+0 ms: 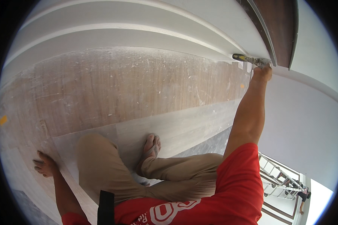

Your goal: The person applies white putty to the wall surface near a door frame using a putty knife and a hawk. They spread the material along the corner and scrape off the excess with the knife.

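Observation:
My right arm is stretched far out to the upper right. My right hand [263, 72] is closed on a putty knife [248, 59], up against the base of the white wall. The knife's black-and-yellow handle points left, away from the fingers; its dusty, whitish end is at my hand, and the blade's edge is not clearly seen. At the lower left, my left hand [46, 164] is flat on the dusty floor covering with its fingers spread, holding nothing.
White moulded wall trim [112, 27] curves along the far side. Dusty wood-look floor [139, 82] bears white flecks, with paler sheets [176, 120] nearer me. A brown panel [279, 30] stands upper right. Behind, at lower right, are a ladder [276, 172] and another person [303, 195].

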Tool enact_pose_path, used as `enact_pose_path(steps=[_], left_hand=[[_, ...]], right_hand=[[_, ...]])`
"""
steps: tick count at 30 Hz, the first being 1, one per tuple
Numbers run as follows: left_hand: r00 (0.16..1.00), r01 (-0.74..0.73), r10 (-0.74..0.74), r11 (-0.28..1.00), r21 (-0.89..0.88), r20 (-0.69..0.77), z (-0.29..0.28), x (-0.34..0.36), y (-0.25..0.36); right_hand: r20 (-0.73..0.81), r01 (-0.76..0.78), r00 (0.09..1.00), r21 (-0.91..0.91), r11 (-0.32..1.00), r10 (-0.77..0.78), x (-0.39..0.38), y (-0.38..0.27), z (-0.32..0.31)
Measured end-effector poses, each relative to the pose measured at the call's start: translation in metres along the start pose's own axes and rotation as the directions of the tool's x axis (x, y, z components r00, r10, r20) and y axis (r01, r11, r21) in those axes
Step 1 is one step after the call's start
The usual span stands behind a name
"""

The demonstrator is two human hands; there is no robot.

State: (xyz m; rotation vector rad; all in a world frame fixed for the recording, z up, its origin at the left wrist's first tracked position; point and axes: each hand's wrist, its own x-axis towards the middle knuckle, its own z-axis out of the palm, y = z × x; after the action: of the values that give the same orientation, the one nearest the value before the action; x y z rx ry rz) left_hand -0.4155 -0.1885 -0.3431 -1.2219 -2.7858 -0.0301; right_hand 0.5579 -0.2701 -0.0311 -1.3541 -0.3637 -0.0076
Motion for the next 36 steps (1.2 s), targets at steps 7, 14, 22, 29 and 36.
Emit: enact_pose_path(steps=[7,14,22,29,36], left_hand=[[1.0,0.025,-0.025,0.999,0.029,-0.002,-0.005,0.007,-0.003],[1.0,-0.007,0.005,0.999,-0.044,-0.027,-0.01,-0.004,0.0],[0.999,0.029,-0.029,1.0,0.004,-0.014,-0.014,0.004,0.003],[1.0,0.029,-0.029,0.999,-0.016,-0.001,-0.011,0.008,-0.004],[1.0,0.0,0.0,1.0,-0.017,0.02,0.002,0.003,-0.006]], right_hand=[[-0.253,-0.011,0.967,-0.104,0.995,-0.016,-0.085,-0.013,0.084],[-0.345,0.009,0.936,-0.174,0.985,-0.07,-0.074,-0.01,0.072],[-0.259,-0.216,0.963,-0.557,0.802,0.079,-0.032,-0.001,0.017],[-0.247,-0.097,0.968,-0.187,0.977,0.049,0.011,0.008,0.001],[-0.367,-0.018,0.929,-0.175,0.984,-0.048,-0.009,-0.009,0.026]])
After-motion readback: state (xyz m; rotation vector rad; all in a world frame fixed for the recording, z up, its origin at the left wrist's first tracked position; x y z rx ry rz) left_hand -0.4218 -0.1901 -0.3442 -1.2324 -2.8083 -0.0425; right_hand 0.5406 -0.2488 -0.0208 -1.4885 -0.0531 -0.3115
